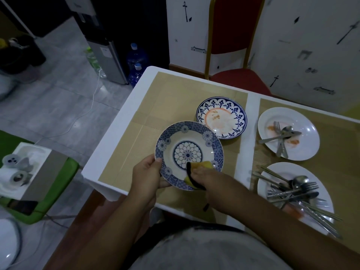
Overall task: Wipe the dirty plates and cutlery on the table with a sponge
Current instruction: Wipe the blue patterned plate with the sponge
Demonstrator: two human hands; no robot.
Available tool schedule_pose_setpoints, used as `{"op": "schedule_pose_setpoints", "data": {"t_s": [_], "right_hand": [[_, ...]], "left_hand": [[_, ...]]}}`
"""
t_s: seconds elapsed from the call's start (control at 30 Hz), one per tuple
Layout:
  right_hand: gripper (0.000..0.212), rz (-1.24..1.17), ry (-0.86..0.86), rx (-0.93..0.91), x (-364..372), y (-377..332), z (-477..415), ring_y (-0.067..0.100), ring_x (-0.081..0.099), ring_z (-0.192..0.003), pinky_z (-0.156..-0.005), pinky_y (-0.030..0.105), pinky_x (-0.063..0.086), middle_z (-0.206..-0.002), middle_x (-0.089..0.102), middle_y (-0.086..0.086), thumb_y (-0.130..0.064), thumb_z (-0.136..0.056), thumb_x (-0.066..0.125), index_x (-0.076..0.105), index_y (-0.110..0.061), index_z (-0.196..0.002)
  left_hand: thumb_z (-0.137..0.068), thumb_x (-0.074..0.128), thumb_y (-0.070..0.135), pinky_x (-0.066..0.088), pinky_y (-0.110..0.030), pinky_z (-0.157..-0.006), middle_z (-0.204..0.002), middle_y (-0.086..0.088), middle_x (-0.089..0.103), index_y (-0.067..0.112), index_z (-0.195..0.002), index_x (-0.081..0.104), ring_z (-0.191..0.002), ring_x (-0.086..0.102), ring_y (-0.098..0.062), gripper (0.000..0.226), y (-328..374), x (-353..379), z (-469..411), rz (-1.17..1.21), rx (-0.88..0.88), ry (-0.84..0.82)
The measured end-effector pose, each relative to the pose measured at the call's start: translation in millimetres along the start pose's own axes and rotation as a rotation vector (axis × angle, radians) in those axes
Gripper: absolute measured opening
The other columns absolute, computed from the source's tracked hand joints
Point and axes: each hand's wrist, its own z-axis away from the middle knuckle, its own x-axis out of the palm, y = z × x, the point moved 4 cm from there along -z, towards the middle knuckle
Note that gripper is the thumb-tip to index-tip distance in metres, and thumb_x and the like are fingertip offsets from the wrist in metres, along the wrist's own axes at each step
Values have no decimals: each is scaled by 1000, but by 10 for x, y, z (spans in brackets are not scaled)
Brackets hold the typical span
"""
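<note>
My left hand (149, 175) grips the near-left rim of a blue-patterned plate (181, 141), held tilted over the table's front edge. My right hand (207, 179) holds a yellow sponge with a black scouring side (196, 168) pressed against the plate's near-right part. Behind it lies a second blue-rimmed plate (222, 117) smeared with orange residue. To the right, a white plate (303, 129) carries stains, a fork, a spoon and a knife. A nearer white plate (280, 172) holds several pieces of cutlery (294, 191).
The white table (120, 123) is covered with tan placemats (175, 94). A red chair (237, 75) stands at the far side. On the left are a green stool with a box (29, 172), water bottles (136, 61) and a cable on the floor.
</note>
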Motion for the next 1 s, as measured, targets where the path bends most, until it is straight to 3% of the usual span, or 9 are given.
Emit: {"op": "schedule_pose_setpoints", "data": {"t_s": [0.13, 0.37, 0.47, 0.6, 0.8, 0.93, 1.0], "right_hand": [[68, 59, 75, 46, 16, 63, 18, 19, 13, -143, -113, 25, 7, -155, 20, 7, -5, -85, 58, 27, -12, -145], [68, -19, 85, -86, 83, -2, 49, 16, 9, -143, -111, 19, -2, -156, 16, 5, 5, -85, 47, 24, -12, -146], [68, -78, 95, -177, 170, -90, 65, 15, 11, -143, -117, 26, 7, -155, 18, 3, 7, -83, 41, 26, -13, -146], [63, -33, 173, -287, 169, -10, 46, 13, 19, -141, -115, 26, 16, -152, 28, 1, -3, -84, 42, 31, -16, -144], [70, 6, 331, -263, 79, 163, 45, 19, 37, -128, -106, 35, 36, -136, 49, 5, 8, -67, 54, 48, -15, -133], [45, 43, 389, -316, 3, 145, 38, 24, 53, -107, -90, 36, 46, -115, 61, 6, -7, -78, 38, 60, -12, -118], [33, 74, 411, -340, -8, 153, 17, 25, 55, -98, -81, 39, 47, -105, 63, 6, -8, -84, 43, 63, -12, -110]], "left_hand": [[-105, 47, 15, 62, -38, -58, -101, -6, 78, 15, -114, 70, -88, 76, -25, 24, -35, -23, 18, 24, -13, 4], [-105, 48, 14, 59, -33, -54, -98, -5, 77, 15, -112, 71, -79, 73, -21, 24, -43, -74, -19, 72, -68, 55], [-104, 49, 13, 61, -37, -56, -98, -9, 77, 12, -110, 71, -76, 73, -22, 23, -49, -13, -19, 92, -101, 37], [-104, 49, 11, 62, -41, -59, -97, -10, 78, 12, -104, 72, -80, 73, -25, 23, -25, 14, -6, 114, -111, 20], [-104, 48, 11, 61, -38, -56, -94, -10, 78, 12, -103, 71, -77, 73, -25, 23, 77, -82, -34, 90, -94, -1], [-105, 46, 11, 60, -37, -56, -99, -11, 78, 11, -108, 68, -84, 73, -29, 22, 83, -111, -73, 40, -122, -22], [-105, 46, 11, 61, -37, -58, -101, -11, 77, 11, -111, 68, -87, 74, -28, 23, 96, -105, -91, 28, -124, -49]]}}
